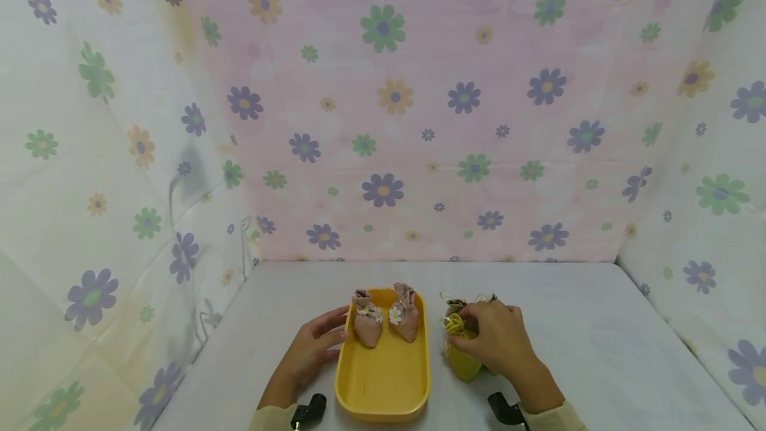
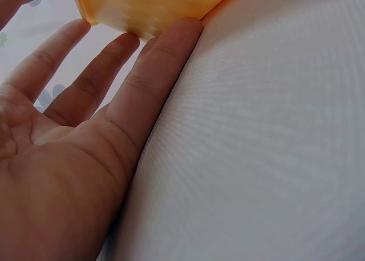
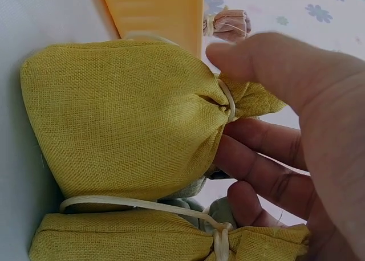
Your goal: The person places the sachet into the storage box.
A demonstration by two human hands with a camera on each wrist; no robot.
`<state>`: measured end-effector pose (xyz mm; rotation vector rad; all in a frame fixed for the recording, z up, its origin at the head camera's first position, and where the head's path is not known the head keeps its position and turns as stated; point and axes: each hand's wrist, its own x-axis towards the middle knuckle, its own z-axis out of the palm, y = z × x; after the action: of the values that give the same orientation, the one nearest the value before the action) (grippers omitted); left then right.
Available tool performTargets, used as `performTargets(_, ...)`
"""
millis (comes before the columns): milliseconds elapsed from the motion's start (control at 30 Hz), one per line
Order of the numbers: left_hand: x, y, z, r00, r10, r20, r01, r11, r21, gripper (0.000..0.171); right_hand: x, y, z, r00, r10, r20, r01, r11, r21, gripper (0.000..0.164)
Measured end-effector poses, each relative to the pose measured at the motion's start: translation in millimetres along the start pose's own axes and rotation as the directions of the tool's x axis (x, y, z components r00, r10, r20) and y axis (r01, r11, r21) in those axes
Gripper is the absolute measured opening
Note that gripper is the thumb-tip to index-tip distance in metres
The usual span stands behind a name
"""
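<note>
My right hand (image 1: 499,334) pinches the gathered neck of a yellow cloth drawstring pouch (image 3: 125,118), thumb on one side and fingers on the other. A second yellow pouch (image 3: 122,238) lies beside it in the right wrist view. Partly hidden behind them is some grey-green cloth (image 3: 219,209). To the left stands a yellow tray (image 1: 383,381) holding two pink pouches, a left one (image 1: 368,329) and a right one (image 1: 408,326), each with a white flower. My left hand (image 1: 308,351) rests at the tray's left side, its extended fingertips touching the wall.
A white-covered table (image 1: 598,338) lies under everything. Flower-printed cloth (image 1: 419,118) hangs behind it and at both sides. Dark wrist-camera mounts show at the left wrist (image 1: 311,411) and right wrist (image 1: 505,411).
</note>
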<state>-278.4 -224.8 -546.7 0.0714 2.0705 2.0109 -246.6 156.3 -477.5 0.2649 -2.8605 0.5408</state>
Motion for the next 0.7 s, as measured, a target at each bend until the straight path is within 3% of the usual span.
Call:
performTargets(333,-1.4,1.8,0.4,1.000,-0.015,-0.007,0.015,1.000,-0.012,0.071,-0.8,0.1,-0.2,0.999,-0.019,-0.031,0.020,1.000,0.020,0.033)
performTargets(700,-2.4,2.1,0.6,1.000,-0.012,-0.015,0.012,1.000,0.001,0.069,0.2,-2.2,-8.1,1.000,-0.009,0.005,0.009,0.999,0.049,0.024)
